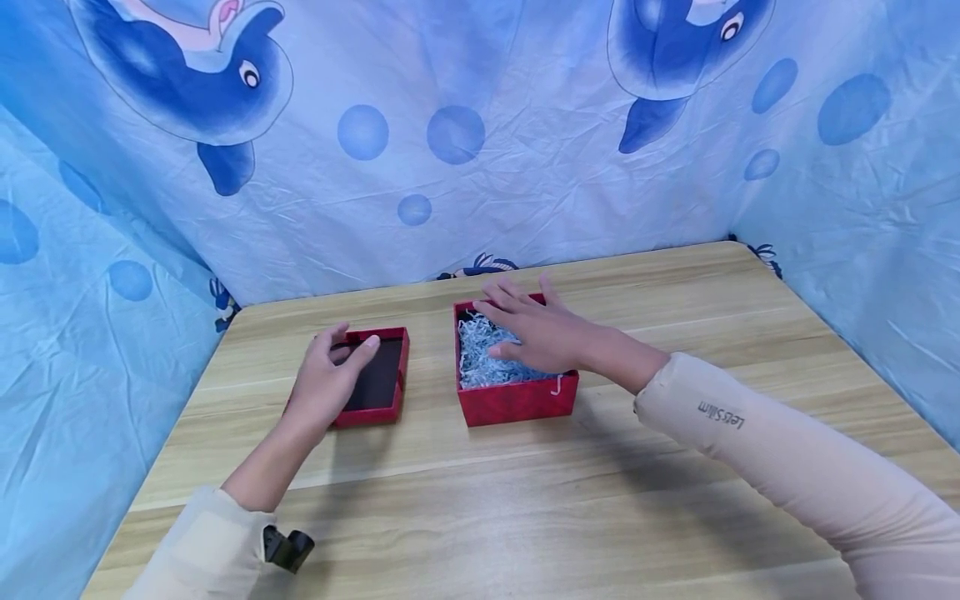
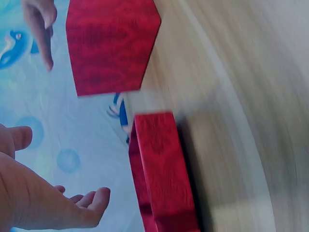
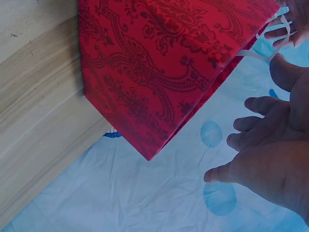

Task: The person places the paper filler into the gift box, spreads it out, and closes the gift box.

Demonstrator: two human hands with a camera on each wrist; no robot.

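Red lid (image 1: 367,416), at the left of the worktop (image 1: 450,517), lies with its dark inside facing up. Over its left side I have the left hand (image 1: 326,379), thumb and fingers loosely bent with a gap between them, pinching nothing; I cannot tell whether it touches the rim. To the right, apart from the lid, stands the box (image 1: 517,406), full of pale blue shreds (image 1: 478,346), its front wall roughly crosswise to me; which axis is longer I cannot judge. Above its right part is my right hand (image 1: 536,329), fingers spread, holding nothing. So the right is nearest the box, the left nearest the lid.
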